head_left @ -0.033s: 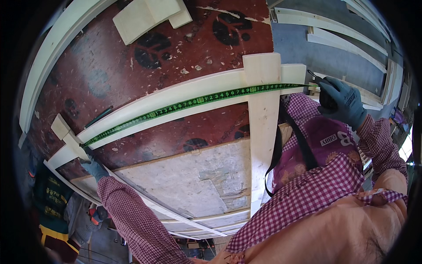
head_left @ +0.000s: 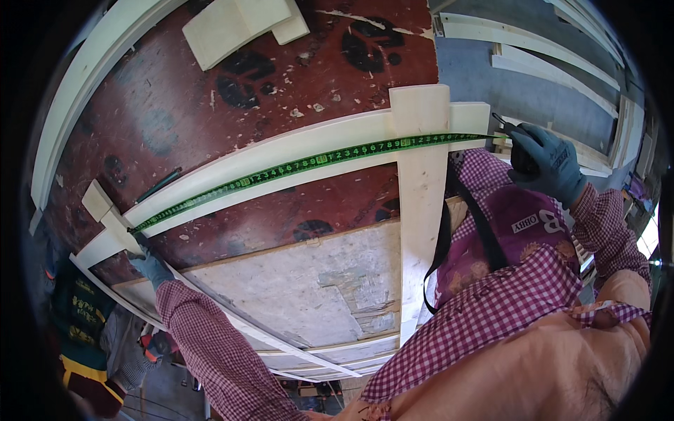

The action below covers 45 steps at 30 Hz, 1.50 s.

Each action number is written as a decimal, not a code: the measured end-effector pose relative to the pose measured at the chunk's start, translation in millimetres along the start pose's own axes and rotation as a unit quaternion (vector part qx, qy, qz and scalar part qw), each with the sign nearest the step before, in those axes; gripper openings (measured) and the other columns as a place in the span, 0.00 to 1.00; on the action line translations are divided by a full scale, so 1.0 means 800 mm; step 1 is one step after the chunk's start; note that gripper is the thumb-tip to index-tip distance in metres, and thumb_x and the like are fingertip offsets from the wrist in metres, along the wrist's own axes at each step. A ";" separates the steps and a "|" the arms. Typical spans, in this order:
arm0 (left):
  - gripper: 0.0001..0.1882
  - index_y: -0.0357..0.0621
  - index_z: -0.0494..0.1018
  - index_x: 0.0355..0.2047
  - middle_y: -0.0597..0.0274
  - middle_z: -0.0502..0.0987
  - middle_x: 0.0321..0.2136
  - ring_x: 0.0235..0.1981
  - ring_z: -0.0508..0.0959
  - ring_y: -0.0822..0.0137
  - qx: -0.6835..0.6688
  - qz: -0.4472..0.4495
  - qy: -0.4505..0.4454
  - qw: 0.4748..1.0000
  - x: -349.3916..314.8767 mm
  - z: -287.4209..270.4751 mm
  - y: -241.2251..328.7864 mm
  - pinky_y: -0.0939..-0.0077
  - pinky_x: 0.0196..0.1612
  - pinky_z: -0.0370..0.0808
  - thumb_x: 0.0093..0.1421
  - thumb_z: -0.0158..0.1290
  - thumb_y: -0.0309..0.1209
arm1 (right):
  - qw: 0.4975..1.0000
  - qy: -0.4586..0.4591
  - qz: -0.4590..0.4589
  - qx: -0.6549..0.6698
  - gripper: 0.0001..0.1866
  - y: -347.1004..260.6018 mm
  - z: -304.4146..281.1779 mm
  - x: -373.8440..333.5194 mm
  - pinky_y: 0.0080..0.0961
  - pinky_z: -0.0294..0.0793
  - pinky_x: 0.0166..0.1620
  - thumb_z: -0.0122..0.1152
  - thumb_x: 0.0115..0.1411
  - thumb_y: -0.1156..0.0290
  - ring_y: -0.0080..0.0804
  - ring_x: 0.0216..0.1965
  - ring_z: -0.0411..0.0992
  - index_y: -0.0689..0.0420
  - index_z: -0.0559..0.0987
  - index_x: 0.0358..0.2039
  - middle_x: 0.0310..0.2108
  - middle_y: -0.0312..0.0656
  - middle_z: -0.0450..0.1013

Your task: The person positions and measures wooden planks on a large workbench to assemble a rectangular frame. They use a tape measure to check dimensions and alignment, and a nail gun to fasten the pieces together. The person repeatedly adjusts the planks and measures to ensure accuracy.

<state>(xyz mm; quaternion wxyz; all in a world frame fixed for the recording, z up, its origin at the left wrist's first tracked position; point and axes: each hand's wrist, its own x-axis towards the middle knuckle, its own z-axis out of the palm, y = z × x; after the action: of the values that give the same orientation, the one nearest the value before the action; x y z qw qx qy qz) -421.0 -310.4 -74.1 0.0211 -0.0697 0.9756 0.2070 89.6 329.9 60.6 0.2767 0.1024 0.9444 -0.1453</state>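
Tape case (head_left: pixel 524 158) partly behind fingers (head_left: pixel 539 135)

Pale wood pieces (head_left: pixel 228 31), planks (head_left: pixel 477 29) on grey surface (head_left: pixel 465 70)

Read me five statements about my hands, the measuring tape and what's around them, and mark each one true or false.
1. The left hand wears a glove. True.
2. The right hand is empty. False: it holds the black tape case.
3. The green tape blade runs along a pale board. True.
4. The blade stops short of the wide wooden crosspiece. False: it passes across it.
5. A dark, slender stick lies on the red surface. True.
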 end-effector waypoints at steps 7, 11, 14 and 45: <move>0.37 0.32 0.68 0.52 0.45 0.76 0.46 0.46 0.76 0.52 0.094 0.046 0.030 0.994 -0.017 0.004 0.003 0.60 0.48 0.73 0.55 0.62 0.52 | 0.989 -0.067 0.028 0.126 0.36 0.006 -0.013 0.015 0.38 0.75 0.43 0.68 0.45 0.63 0.45 0.38 0.74 0.55 0.71 0.57 0.44 0.47 0.72; 0.47 0.38 0.67 0.55 0.43 0.74 0.50 0.51 0.74 0.44 0.127 0.078 0.036 0.988 -0.025 0.008 0.045 0.54 0.52 0.71 0.47 0.59 0.64 | 0.936 -0.136 0.005 0.323 0.29 -0.017 -0.075 -0.054 0.29 0.73 0.38 0.62 0.55 0.64 0.32 0.30 0.70 0.59 0.69 0.58 0.35 0.42 0.72; 0.60 0.43 0.56 0.62 0.43 0.65 0.56 0.57 0.66 0.44 0.197 -0.062 0.027 0.978 -0.050 0.001 0.064 0.46 0.59 0.58 0.41 0.52 0.76 | 0.945 -0.196 0.024 0.259 0.27 -0.045 -0.114 -0.024 0.31 0.74 0.43 0.56 0.58 0.66 0.34 0.34 0.74 0.60 0.70 0.58 0.40 0.49 0.74; 0.64 0.43 0.50 0.66 0.44 0.56 0.62 0.66 0.52 0.44 0.102 -0.127 -0.073 0.984 -0.053 -0.019 0.087 0.45 0.67 0.43 0.40 0.51 0.77 | 0.823 -0.142 0.286 0.470 0.22 -0.047 -0.123 0.076 0.31 0.80 0.32 0.51 0.66 0.65 0.39 0.33 0.79 0.65 0.69 0.56 0.36 0.53 0.76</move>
<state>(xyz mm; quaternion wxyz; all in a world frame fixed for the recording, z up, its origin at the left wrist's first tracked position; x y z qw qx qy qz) -389.5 -248.4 -29.5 0.1257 -0.1756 0.9706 0.1064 -19.0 334.2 114.2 0.3557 0.4641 0.6400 -0.4985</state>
